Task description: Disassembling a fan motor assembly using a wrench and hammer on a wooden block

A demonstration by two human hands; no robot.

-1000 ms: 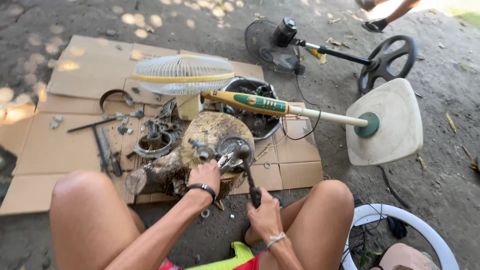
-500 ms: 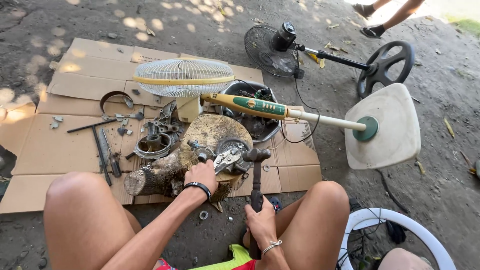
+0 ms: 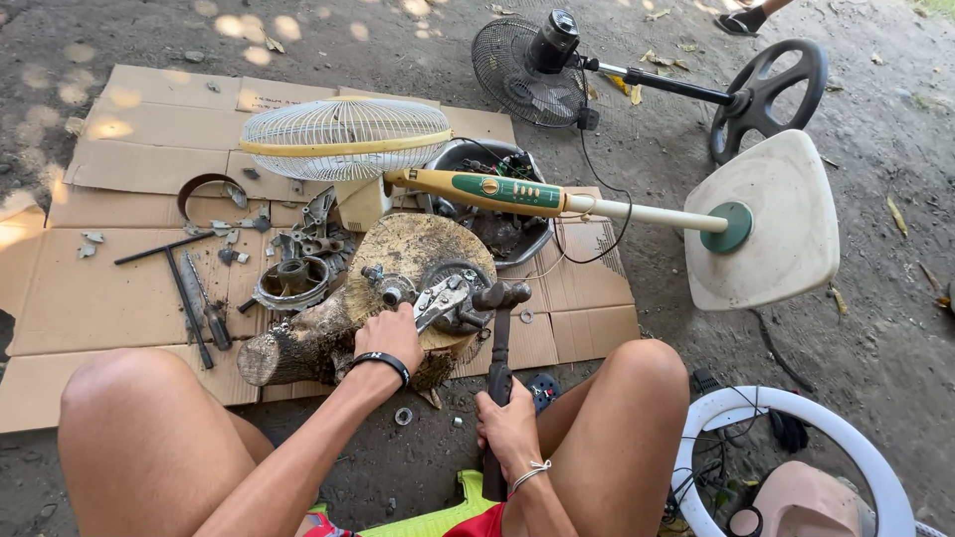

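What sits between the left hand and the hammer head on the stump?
In the head view, a grey metal motor part lies on the stump between the left hand and the hammer head; the right hand grips the handle.

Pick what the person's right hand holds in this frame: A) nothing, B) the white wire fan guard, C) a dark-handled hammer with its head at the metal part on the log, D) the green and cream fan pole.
C: the right hand wraps the dark-handled hammer, whose head sits at the grey metal part on the cut wooden log.
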